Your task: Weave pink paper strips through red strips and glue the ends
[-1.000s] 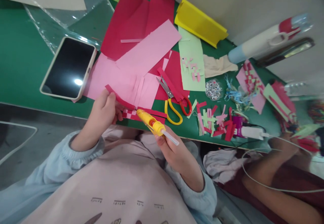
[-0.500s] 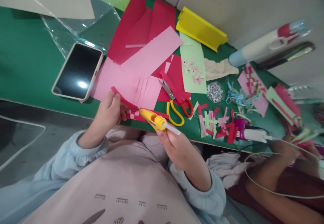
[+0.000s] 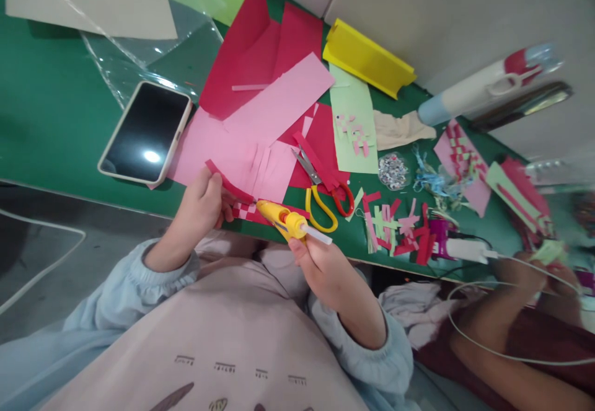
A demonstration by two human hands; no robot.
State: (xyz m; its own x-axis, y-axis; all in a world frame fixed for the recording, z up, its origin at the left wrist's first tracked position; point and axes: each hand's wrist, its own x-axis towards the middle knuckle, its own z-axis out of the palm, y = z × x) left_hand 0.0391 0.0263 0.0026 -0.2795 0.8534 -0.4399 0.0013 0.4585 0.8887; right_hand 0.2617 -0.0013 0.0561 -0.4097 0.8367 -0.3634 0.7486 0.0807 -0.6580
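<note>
My right hand (image 3: 316,259) grips a yellow glue gun (image 3: 281,217), a white glue stick jutting from its back end. The gun's nozzle meets or nearly meets a red paper strip (image 3: 227,181). That strip is pinched in my left hand (image 3: 204,197), whose fingers are closed. Under the strip and nozzle, a red-and-pink woven paper piece (image 3: 244,211) shows at the table's near edge, partly hidden by my fingers and the gun. Just right of the gun lie scissors (image 3: 318,181) with yellow and red handles.
A phone (image 3: 146,132) lies left of pink paper sheets (image 3: 279,104). Cut paper strips (image 3: 395,228), a small dish of googly eyes (image 3: 393,171) and a purple-and-white plug (image 3: 449,243) are at right. A co-worker's hands (image 3: 539,274) hold pale green paper at far right.
My hands and the glue gun hold nearly the same pose; the view has shifted slightly. At far right, the co-worker's hands and green paper have moved.
</note>
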